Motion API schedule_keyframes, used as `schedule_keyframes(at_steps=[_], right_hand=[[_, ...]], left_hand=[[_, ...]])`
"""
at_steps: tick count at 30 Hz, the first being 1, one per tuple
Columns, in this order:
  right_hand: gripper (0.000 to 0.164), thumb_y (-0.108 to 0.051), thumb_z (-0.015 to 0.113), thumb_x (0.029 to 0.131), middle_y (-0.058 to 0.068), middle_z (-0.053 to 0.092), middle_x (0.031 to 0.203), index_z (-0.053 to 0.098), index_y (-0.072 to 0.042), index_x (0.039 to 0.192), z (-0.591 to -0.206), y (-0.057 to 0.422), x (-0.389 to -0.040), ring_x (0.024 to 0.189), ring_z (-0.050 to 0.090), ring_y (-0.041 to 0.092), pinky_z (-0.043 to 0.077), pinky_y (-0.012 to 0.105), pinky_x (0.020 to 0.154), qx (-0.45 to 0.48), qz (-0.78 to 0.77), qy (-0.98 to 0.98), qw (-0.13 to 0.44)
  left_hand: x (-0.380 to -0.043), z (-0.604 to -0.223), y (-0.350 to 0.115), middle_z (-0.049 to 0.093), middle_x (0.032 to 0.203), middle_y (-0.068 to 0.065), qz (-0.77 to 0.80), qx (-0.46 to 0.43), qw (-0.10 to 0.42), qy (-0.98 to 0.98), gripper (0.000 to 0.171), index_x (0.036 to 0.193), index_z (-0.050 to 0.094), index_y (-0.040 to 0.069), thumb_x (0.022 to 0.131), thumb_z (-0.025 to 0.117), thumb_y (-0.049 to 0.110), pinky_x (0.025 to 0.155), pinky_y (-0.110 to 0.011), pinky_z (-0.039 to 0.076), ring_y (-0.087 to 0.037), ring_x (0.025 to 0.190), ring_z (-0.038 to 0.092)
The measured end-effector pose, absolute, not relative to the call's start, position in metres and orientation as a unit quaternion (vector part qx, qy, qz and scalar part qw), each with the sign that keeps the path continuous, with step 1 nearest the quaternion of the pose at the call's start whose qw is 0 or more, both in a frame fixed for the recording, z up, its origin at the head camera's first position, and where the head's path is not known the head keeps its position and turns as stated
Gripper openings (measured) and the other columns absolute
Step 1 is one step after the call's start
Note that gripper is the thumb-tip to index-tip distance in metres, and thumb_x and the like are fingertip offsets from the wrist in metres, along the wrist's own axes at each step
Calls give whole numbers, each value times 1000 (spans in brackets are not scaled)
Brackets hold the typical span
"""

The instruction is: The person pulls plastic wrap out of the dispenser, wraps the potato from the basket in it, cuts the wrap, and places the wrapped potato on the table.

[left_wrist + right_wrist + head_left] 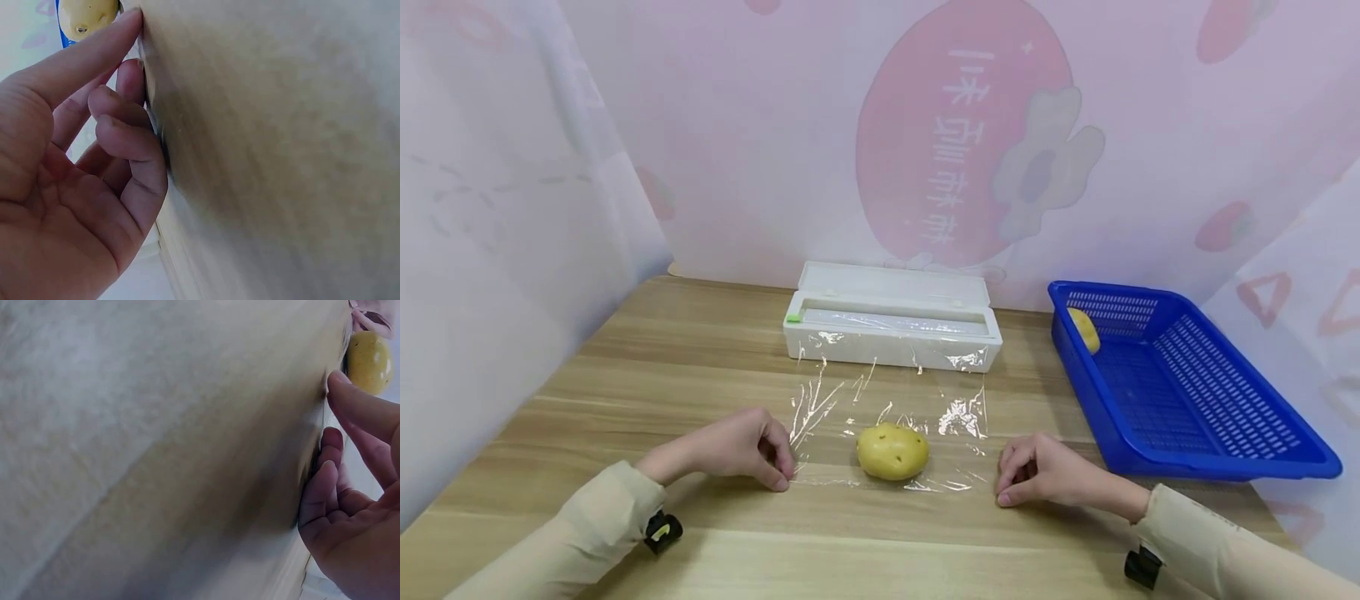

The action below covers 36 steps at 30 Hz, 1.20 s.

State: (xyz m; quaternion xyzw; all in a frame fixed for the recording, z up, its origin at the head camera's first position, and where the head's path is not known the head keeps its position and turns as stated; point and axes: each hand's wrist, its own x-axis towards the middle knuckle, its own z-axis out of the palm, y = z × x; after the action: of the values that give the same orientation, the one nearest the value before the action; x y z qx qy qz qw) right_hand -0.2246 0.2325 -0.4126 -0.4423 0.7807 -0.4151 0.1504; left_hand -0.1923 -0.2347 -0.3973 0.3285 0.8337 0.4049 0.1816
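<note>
Left hand and right hand: fingers bent, gaps small; any hold on the one clear film cannot be told. One potato between them, one dispenser beyond. Head view alone shows one yellow item, inside one blue basket rightward.

In front of me, one yellow potato with small dark spots lies sideways on clear plastic wrap, which spreads wrinkled and shiny from its open white box.
</note>
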Motion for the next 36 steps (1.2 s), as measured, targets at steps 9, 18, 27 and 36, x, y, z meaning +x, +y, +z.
schedule_keyframes(at_steps=[9,18,27,36], right_hand=[[7,-11,80,82,4,67,81,73,-11,85,-413,236,-225,70,56,9,48,26,57,-444,-428,768,170],[11,-18,84,78,0,66,80,77,-13,85,-415,231,-226,70,56,9,48,25,56,-439,-413,786,141],[8,-16,74,89,-6,61,83,67,-19,85,-412,233,-221,71,53,5,47,24,58,-450,-376,800,132],[15,-18,82,81,-2,63,81,76,-13,93,-413,229,-222,70,54,7,47,24,56,-432,-398,800,121]], left_hand=[[-184,-395,-238,68,82,5,388,307,189,848,8,86,75,17,81,81,18,62,-24,49,-11,69,59],[-189,-394,-241,69,82,2,407,311,198,836,7,87,75,16,83,80,18,58,-20,44,-7,67,54],[-190,-393,-239,66,76,1,411,319,209,828,5,85,72,13,85,77,13,50,-17,39,-3,58,49],[-190,-394,-240,66,77,1,412,314,215,828,4,87,72,13,86,76,14,49,-18,41,-5,59,50]])
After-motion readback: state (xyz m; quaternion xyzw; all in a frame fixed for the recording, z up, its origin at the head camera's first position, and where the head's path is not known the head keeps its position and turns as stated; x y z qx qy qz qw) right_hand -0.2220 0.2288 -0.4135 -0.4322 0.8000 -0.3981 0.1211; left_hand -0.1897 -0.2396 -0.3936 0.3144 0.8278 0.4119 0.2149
